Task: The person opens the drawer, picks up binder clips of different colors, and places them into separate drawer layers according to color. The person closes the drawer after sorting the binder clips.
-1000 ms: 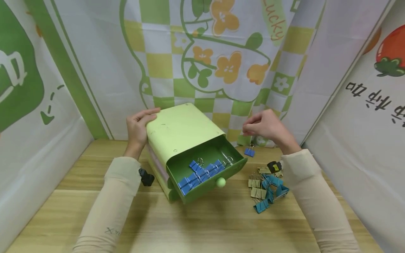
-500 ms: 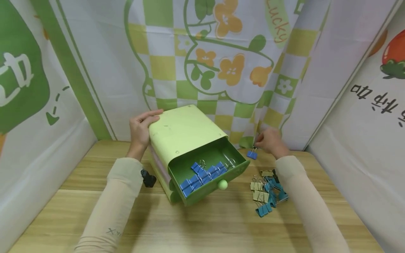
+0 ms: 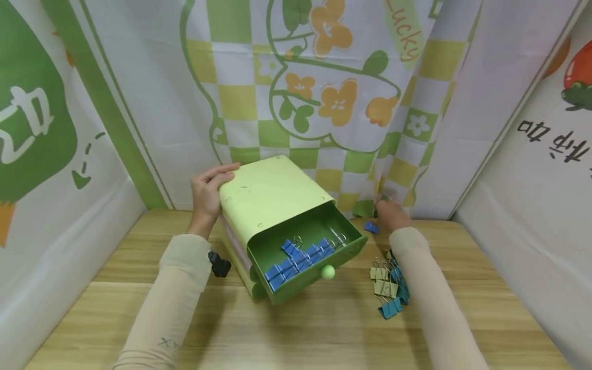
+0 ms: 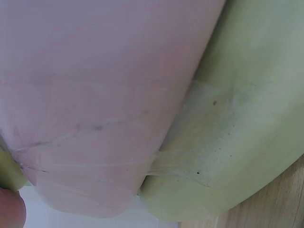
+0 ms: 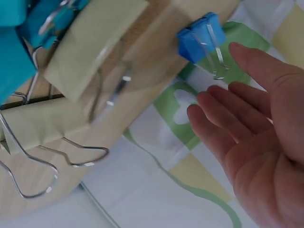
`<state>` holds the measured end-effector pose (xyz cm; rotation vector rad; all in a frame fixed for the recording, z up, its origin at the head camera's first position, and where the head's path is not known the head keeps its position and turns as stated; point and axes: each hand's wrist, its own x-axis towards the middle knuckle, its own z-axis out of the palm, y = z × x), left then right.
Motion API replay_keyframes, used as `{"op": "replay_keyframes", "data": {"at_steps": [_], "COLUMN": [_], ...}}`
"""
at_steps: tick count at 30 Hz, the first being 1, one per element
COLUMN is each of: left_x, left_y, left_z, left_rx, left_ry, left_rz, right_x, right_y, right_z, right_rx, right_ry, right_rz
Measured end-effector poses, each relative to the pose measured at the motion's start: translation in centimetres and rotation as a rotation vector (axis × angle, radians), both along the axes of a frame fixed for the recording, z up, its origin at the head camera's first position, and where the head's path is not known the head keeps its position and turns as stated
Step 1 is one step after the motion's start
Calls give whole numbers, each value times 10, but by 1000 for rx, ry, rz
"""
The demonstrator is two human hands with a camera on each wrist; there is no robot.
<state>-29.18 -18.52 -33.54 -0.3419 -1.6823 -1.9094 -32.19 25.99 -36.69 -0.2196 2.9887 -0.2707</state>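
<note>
My left hand (image 3: 206,192) grips the back left corner of a light green drawer box (image 3: 273,192), fingers and thumb over its upper edge. A green drawer (image 3: 302,285) with a round knob (image 3: 328,272) is pulled out at its front. Several blue binder clips (image 3: 300,261) lie inside the drawer. At the table's back edge, my right hand (image 3: 393,215) is beside a single blue binder clip (image 3: 371,227). In the right wrist view, the fingers of that hand (image 5: 266,118) are extended near the wire handles of the blue clip (image 5: 202,38), with a small gap.
Cream binder clips (image 3: 385,288) and teal binder clips (image 3: 390,308) are piled on the wooden table (image 3: 300,339), partly under the right forearm. A pink layer (image 4: 95,85) shows in the box's side. A printed curtain (image 3: 319,133) hangs behind the table.
My right hand has moved down and toward the table's back edge, reaching the lone blue clip and partly covering it. The left hand keeps its grip on the drawer box.
</note>
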Motion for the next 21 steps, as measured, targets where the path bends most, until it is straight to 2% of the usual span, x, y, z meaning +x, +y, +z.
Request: {"op": "replay_keyframes", "data": {"at_steps": [4, 7, 11, 14, 21], "left_x": [0, 0, 1, 1, 0], "left_y": [0, 0, 0, 0, 1], "left_z": [0, 1, 2, 3, 2], "left_rx": [-6, -6, -4, 1, -2], "left_ry": [6, 0, -12, -12, -3], "left_rz": [3, 6, 7, -1, -1], "right_x": [-5, -8, -10, -7, 0], "right_y": [2, 7, 13, 17, 23], "right_z": [-8, -13, -16, -15, -6], "right_rx": [12, 4, -70, -214, -685], "right_ry": [-1, 18, -12, -89, -324], "right_rz": [-12, 9, 22, 0, -93]}}
